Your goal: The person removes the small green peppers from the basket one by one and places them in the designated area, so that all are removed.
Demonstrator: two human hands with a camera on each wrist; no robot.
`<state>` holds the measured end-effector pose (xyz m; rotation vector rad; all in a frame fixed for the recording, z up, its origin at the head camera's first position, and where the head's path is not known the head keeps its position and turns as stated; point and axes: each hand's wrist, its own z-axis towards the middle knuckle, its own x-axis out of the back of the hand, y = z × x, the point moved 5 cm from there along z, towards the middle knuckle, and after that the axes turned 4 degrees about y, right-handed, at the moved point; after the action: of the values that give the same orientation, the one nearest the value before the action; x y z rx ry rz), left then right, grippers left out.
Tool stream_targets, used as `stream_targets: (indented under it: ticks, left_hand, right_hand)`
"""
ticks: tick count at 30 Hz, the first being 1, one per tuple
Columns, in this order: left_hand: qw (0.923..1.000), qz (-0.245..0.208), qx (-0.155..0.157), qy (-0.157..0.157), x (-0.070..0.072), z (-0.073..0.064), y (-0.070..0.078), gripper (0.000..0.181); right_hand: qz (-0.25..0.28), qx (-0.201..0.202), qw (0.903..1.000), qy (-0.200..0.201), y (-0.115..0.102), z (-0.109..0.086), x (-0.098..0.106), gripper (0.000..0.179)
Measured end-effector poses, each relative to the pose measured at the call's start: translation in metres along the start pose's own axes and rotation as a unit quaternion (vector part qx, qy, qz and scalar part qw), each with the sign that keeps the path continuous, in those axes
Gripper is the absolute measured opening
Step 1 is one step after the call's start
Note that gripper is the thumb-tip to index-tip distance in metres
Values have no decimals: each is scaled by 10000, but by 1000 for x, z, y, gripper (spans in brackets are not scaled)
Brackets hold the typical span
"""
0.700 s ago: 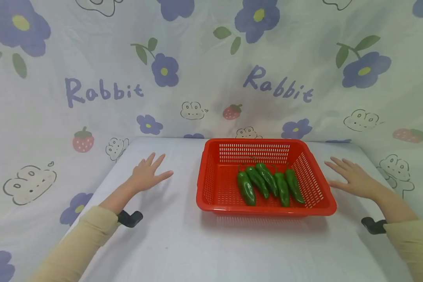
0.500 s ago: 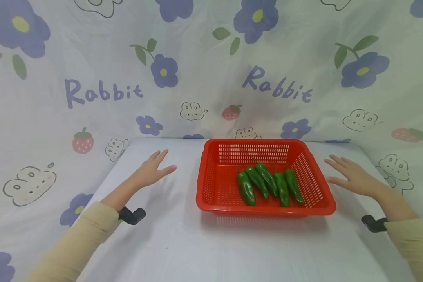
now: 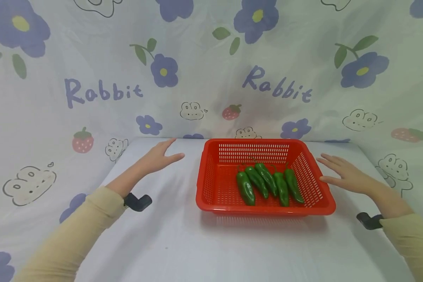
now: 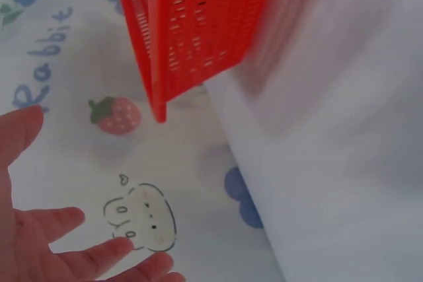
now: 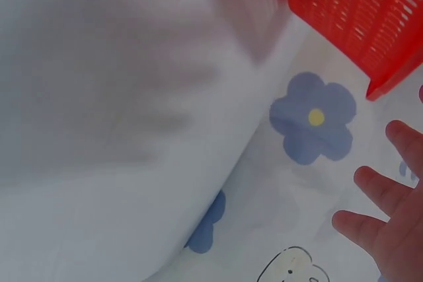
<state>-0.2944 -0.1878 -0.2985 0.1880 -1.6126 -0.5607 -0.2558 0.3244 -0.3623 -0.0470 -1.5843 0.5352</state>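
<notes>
Five green peppers [image 3: 266,178] lie in the red basket [image 3: 268,210], not yet gripped; left hand [image 3: 156,159] and right hand [image 3: 349,176] extended, holding nothing

In the head view, your left hand [image 3: 156,158] shows its thumb and a forward finger; the others are hidden. Your right hand [image 3: 350,177] covers a little of the rim of the red basket [image 3: 261,211], and you cannot tell whether it touches. The inner face of the near wall is hidden from you, and the stems of the green peppers [image 3: 246,188] are too thin to trace clearly. Both sleeves [image 3: 67,235] run off the edges. In the left wrist view, the top edge cuts the basket, leaving you only green specks behind its holes. Each wrist view crops your hand at the side, and the shadows [image 5: 158,77] blur.
</notes>
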Motion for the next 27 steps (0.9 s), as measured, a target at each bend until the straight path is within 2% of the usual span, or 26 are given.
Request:
stream_targets:
  ticks: [9, 17, 22, 27]
  left_hand:
    - [9984, -566, -7, -63, 10, 16, 19, 77]
    - [9938, -1111, -33, -80, 4, 26, 43, 72]
    - [9877, -1555, -9, -153, -2, 34, 51, 70]
    - [9738, -2243, 55, -374, -9, 43, 60, 68]
  right_hand:
    - [190, 195, 9996, -19, -8, 10, -4, 73]
    - [719, 323, 9969, 1, -2, 16, -12, 66]
    - [1203, 320, 9922, 104, 3, 17, -18, 62]
    - [1530, 296, 9875, 227, 4, 17, -23, 61]
